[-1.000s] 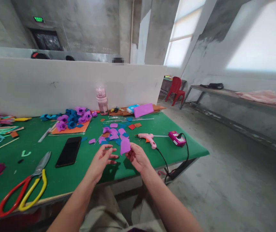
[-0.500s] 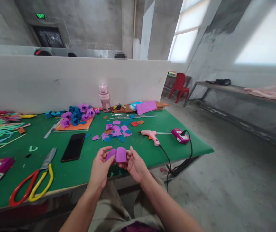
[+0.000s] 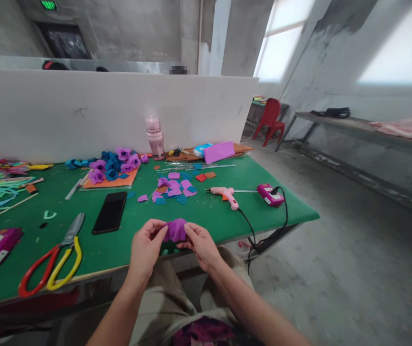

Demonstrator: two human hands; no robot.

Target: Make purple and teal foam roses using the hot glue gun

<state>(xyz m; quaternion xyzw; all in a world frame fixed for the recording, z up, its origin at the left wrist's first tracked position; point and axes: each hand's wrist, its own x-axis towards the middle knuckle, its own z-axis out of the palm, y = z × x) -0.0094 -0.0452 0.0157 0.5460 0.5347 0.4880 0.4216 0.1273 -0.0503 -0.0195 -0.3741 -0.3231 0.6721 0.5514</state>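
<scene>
Between my two hands, over the table's front edge, is a purple crepe paper petal piece [image 3: 176, 230], its surface rippled. My left hand [image 3: 149, 241] pinches its left side between thumb and fingers. On the opposite side my right hand [image 3: 199, 244] grips it the same way. Just beyond lie loose purple, blue and brown paper petals [image 3: 175, 188] in a scattered pile. A pink glue gun [image 3: 225, 194] rests to the right of them, its cord running over the table edge. Whether the held piece is one layer or several I cannot tell.
Scissors [image 3: 62, 257] with red and yellow handles and a black phone [image 3: 110, 213] lie on the left. Behind them are finished paper flowers [image 3: 114, 166]. A pink bottle [image 3: 154, 138] stands against the white partition [image 3: 112, 108]. A purple box [image 3: 270, 194] with a cord sits at right.
The purple paper, smooth and showing a flat rounded petal before, is now rippled. My right hand's fingers have closed onto its edge. The view has tilted slightly downward.
</scene>
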